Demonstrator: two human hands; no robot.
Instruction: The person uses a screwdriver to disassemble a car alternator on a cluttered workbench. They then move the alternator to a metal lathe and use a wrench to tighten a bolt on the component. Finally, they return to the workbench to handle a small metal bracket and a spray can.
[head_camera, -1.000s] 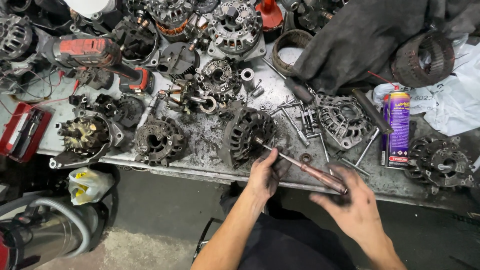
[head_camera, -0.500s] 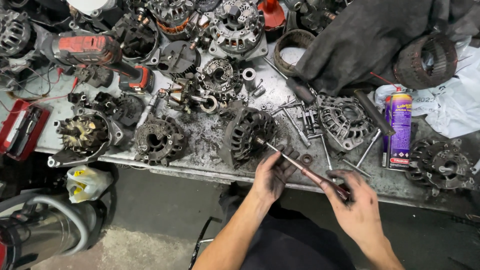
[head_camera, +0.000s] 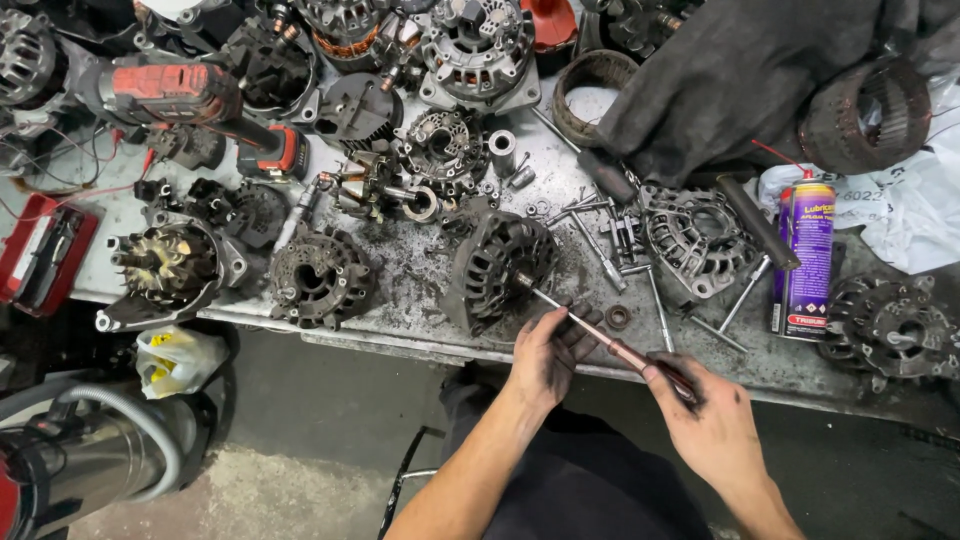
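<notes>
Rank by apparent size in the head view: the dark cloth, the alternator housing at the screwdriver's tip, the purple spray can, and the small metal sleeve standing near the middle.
1. Dark cloth, by far the largest.
2. Alternator housing.
3. Purple spray can, narrower but nearly as tall; close to the housing, so this order is unsure.
4. Small metal sleeve, the smallest.

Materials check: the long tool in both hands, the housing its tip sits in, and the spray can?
Tool: steel shaft by its bright grey glint; dark reddish handle, probably plastic. Alternator housing: likely cast aluminium, dull grey, ribbed, grimy. Spray can: thin painted metal, glossy purple and yellow.
</notes>
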